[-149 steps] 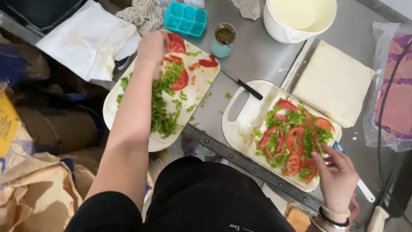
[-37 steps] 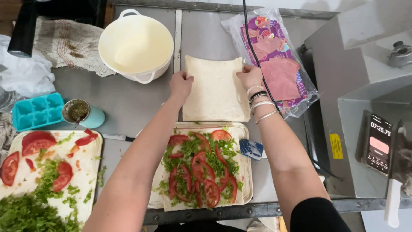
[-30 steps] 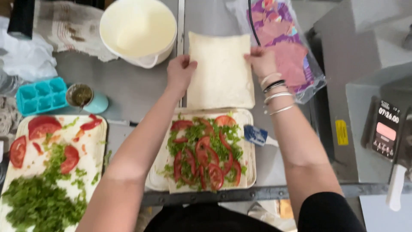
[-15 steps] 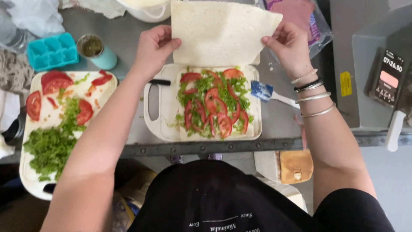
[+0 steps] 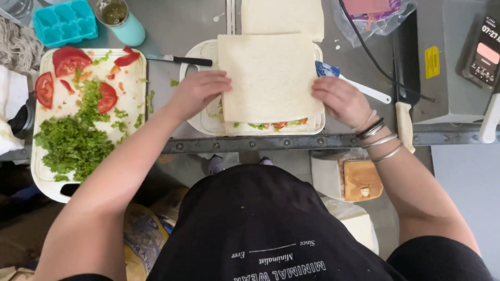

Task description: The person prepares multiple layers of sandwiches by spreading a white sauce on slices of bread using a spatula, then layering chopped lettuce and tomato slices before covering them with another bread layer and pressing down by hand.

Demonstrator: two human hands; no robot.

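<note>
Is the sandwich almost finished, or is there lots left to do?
Nearly there, I think. The filling of greens and tomato is already laid and peeks out at the near edge. The left hand and right hand are laying the top flatbread sheet over it on the white board. More sheets, chopped greens and tomato slices remain.

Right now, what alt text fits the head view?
Both hands, left hand and right hand, lay a square flatbread sheet over a tomato-and-greens filling on a white cutting board; chopped greens lie left.
</note>
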